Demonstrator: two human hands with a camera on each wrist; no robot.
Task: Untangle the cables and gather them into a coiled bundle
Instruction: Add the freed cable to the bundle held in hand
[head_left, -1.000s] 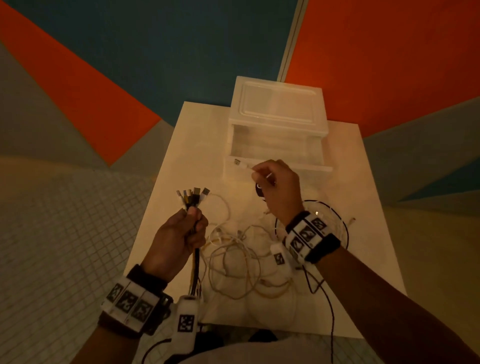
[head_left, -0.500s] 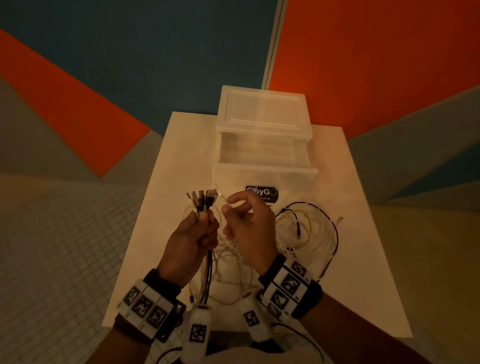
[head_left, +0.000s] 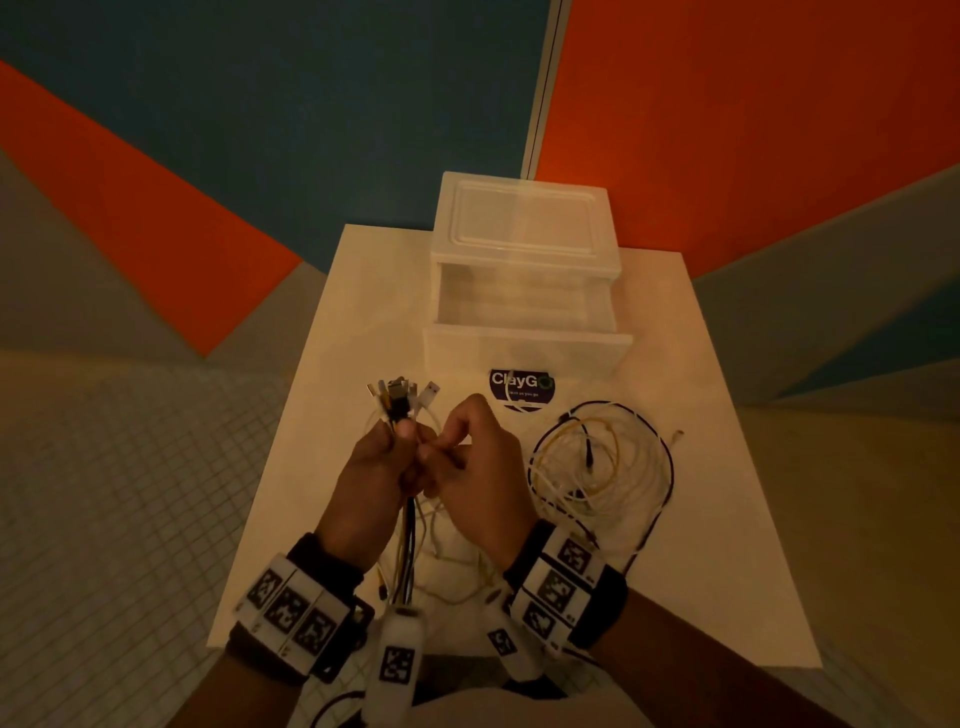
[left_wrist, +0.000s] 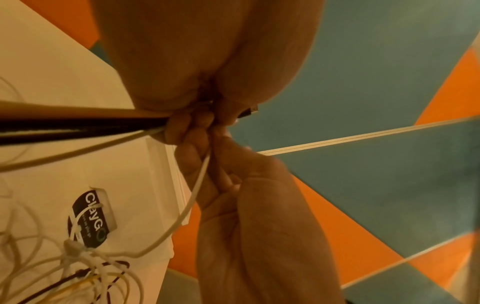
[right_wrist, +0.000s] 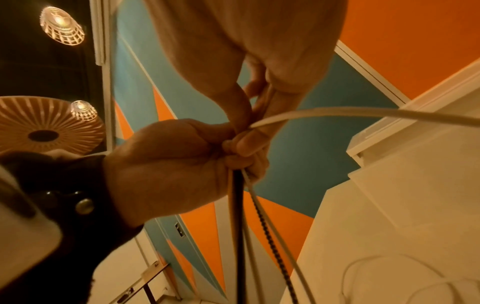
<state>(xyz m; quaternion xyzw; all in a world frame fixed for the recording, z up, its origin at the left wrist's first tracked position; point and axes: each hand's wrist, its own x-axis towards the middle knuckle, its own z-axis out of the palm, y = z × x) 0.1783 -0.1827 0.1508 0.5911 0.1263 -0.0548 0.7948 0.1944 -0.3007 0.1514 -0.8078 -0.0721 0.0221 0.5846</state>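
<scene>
While gripped in the left hand, mixed thin limp cables are held over the white table; one white cable is pinched by the right hand; light, snag-prone, best taken near plugs

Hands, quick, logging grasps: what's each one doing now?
Left hand: grips the cable ends.
Right hand: pinches a white cable.

A drawer box stands at the far middle of the surface, its drawer pulled out toward the person. Before it and to the right lies a loose coil of cables on the surface. Left of the coil, above the surface, the left hand and right hand meet at a bunch of cable ends, whose cords hang down between the wrists.
</scene>
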